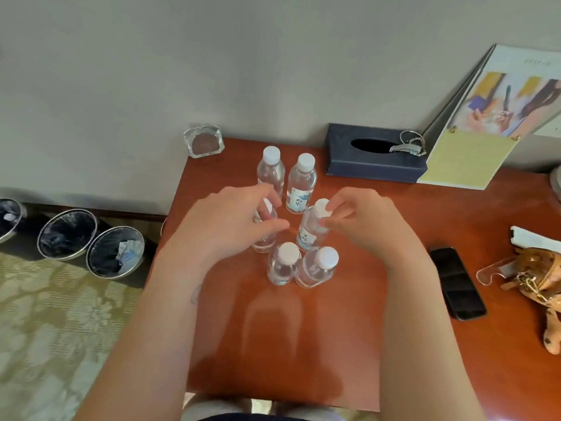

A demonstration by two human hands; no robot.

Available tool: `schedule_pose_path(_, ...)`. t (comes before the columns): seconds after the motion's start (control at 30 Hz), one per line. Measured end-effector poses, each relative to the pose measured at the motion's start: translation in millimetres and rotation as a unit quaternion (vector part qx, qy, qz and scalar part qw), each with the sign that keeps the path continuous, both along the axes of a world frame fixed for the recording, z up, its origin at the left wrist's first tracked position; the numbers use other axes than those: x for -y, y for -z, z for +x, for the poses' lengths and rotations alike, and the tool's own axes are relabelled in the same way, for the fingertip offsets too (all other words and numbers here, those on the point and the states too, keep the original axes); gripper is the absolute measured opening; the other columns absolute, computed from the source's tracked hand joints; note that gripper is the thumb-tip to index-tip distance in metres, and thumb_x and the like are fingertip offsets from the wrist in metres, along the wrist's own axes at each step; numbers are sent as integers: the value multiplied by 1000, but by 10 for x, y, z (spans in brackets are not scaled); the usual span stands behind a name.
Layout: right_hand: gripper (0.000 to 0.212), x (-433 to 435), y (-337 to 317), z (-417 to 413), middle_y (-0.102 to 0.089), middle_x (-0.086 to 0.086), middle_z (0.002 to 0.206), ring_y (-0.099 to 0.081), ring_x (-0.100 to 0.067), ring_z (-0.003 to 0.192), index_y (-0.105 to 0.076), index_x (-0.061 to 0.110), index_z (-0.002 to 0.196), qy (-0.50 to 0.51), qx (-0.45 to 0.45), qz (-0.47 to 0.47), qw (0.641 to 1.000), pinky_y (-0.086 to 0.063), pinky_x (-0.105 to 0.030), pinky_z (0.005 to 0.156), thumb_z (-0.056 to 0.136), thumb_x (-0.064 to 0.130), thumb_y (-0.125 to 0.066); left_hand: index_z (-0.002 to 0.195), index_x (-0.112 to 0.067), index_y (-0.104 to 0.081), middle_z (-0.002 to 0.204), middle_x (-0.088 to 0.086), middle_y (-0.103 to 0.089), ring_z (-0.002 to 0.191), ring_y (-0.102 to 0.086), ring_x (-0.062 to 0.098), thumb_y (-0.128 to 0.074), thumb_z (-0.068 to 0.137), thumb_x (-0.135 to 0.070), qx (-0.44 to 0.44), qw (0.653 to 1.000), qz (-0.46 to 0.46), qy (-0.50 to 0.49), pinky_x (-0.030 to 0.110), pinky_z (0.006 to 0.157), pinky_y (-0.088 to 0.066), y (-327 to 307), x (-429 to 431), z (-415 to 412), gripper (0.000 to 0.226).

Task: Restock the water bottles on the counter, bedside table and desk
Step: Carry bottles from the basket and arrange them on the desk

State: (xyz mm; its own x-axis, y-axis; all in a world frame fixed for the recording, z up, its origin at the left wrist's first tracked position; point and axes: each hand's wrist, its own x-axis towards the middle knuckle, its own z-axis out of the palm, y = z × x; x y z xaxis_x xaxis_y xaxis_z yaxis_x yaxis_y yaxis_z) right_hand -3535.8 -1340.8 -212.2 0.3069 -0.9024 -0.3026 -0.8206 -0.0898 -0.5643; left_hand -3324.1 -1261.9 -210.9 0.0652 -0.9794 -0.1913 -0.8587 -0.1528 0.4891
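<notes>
Before the dark blue rectangular tissue box point(373, 165), six clear plastic water bottles with white caps point(300, 186) cluster in pairs on the reddish-brown wooden counter point(394, 268). Middle pair in hand: left hand point(224, 220) curled round the half-hidden bottle point(264, 238) farther from the box, right hand point(361, 220) pinching the tilted bottle point(312, 227) at its neck. Probably squaring the rows for display.
</notes>
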Motion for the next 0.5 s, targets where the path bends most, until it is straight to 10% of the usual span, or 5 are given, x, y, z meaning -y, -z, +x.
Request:
schedule_pose_path(0.17,23,408,-253,263,-68,9,95,-64,-16,93,-63,30,99,38,45,-82,995,-55,-43,83,79,35,-73,107,-40,-52,97,-20,-60,85,-61,7,-60,88,-45,3,995,-100,5,40,77,-52,-136,673,296,20)
schedule_pose_path(0.5,56,926,387,848,-51,-10,129,-54,-32,113,-40,21,139,-126,-102,-72,984,-45,-41,89,89,23,-64,136,-33,-38,135,-3,-46,114,-57,31,-57,90,-38,166,970,17,175,44,82,-48,393,1540,483,50)
